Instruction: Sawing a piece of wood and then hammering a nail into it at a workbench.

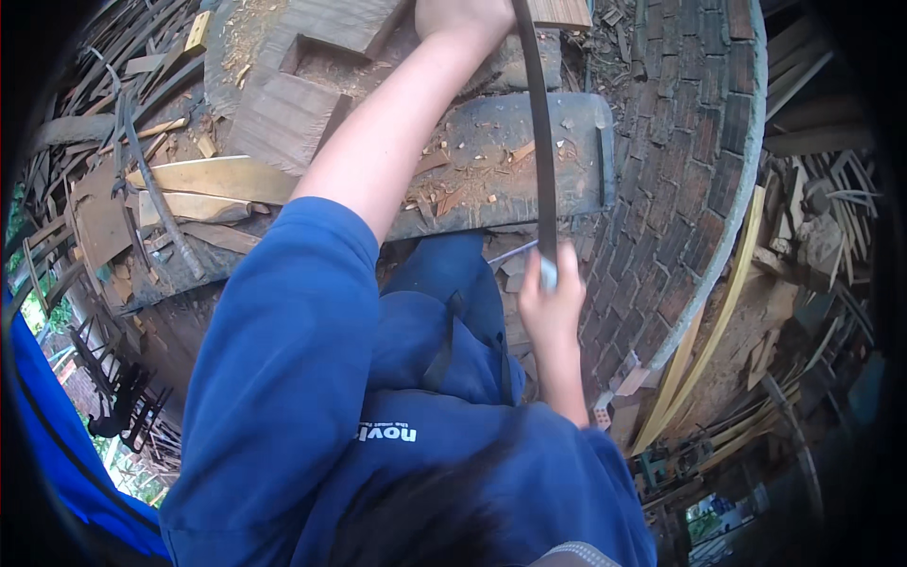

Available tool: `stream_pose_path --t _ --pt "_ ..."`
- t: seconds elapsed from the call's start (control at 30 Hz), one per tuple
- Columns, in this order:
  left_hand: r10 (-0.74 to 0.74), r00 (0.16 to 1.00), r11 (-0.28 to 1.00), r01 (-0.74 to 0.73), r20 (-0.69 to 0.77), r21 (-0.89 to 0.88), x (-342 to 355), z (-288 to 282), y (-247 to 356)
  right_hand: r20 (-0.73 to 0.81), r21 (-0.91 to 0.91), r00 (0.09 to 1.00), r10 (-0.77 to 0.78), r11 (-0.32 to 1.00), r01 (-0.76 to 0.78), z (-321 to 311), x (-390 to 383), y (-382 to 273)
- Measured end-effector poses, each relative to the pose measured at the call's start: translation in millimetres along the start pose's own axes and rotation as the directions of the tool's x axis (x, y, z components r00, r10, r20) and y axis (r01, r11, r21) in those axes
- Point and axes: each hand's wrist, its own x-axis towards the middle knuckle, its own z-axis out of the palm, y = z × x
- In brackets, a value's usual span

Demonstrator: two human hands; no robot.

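Note:
My left hand [461,17] reaches to the top edge of the head view, beside the upper part of a long dark flat strip [537,113]; its fingers are cut off. My right hand [553,298] is closed round the lower end of that strip, where a pale piece shows between thumb and fingers. Under my left arm lie grooved wooden blocks [283,123] on a worn work surface [491,142] strewn with chips. A thin rod [510,250] shows just left of my right hand, partly hidden.
Pale offcuts [203,180] and a bent branch [161,227] lie at the left. Heaps of scrap wood [66,113] surround the left side. A curved brick strip [680,180] runs along the right, with long yellow slats [699,350] and more scrap beyond. Blue material [47,406] hangs at far left.

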Motion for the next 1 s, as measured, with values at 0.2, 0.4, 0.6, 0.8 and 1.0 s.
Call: stream_pose_path --t 0.2,0.4,0.6,0.8,1.0 --pt "0.011 0.995 1.0 -0.01 0.096 -0.008 9 -1 -5 0.042 -0.067 0.999 0.02 0.998 -0.017 17 57 -16" --pt "-0.041 0.995 0.997 0.034 0.094 0.067 11 7 -7 0.055 -0.05 0.996 0.067 0.997 -0.064 -7 -6 0" --pt "0.042 0.994 0.999 -0.043 0.105 0.006 9 8 -11 0.063 -0.026 0.997 0.036 0.999 -0.035 12 66 -35" --pt "-0.018 0.989 0.993 0.001 0.146 0.12 11 11 -11 0.082 -0.034 0.992 0.095 0.995 -0.093 -10 14 -24" --pt "-0.029 0.985 0.999 0.025 0.169 0.027 10 3 -13 0.144 -0.076 0.974 0.175 0.983 -0.166 -35 -16 1"
